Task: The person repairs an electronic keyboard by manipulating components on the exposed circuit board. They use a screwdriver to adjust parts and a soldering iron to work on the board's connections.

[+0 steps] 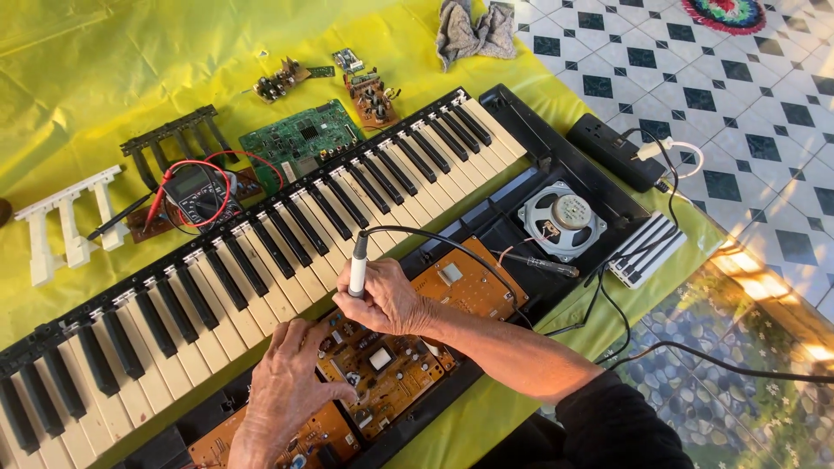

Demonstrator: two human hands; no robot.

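Soldering iron [358, 265] sits in the right hand [389, 300], fist wrapped around the grey-white handle, cord looping off to the right. Tip points down at the brown circuit board [382, 365] in the opened keyboard case [556, 161]; the tip itself is hidden behind the hand, so I can't tell if it touches a joint.

Left hand [287, 386] lies flat on the same board, fingers spread and bent, pinning it down, gripping nothing.

Judgement on doing this well: keep the left fingertips clear of the hot end, brace the right wrist on the case edge for a steady tip, keep the cord slack so it doesn't drag the iron, and go in at an angle that stays off neighbouring parts.

Around it: a second brown board [465, 282] just to the right, the key bed [261, 252] lying across the case, a round speaker [562, 221] in the right end. Further out on the yellow sheet [87, 78]: multimeter [198, 193] with red and black leads, green board [300, 139], loose key strips, small boards, grey rag [473, 30], black power strip [612, 148].
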